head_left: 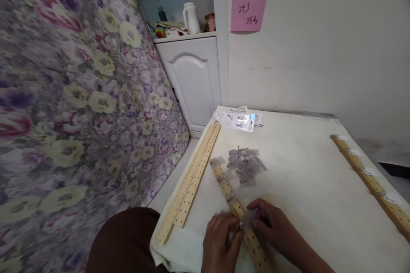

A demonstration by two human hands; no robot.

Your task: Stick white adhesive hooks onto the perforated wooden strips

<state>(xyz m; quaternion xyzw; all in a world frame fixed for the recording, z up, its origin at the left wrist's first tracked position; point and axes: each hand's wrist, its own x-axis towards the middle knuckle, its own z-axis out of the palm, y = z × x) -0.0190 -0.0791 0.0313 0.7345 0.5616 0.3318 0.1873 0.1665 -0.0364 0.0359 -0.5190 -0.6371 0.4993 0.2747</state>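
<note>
A wooden strip with rows of holes (254,243) lies slantwise on the table, with several clear adhesive hooks (229,196) along its upper half. My left hand (221,241) is at the strip's left edge, thumb and forefinger pinching a clear hook with a small metal prong (241,224). On the other side, my right hand (272,224) has its fingers closed at the transparent backing of that same hook; its fingertips are partly hard to make out. A heap of clear hooks (246,165) sits just beyond the strip.
Two pale perforated strips (195,179) lie along the table's left edge. Clear plastic packaging (235,120) rests at the far end. Another wooden strip (371,179) with white-backed pieces lies on the right. A floral curtain (96,94) hangs left; a white cabinet (194,81) stands behind.
</note>
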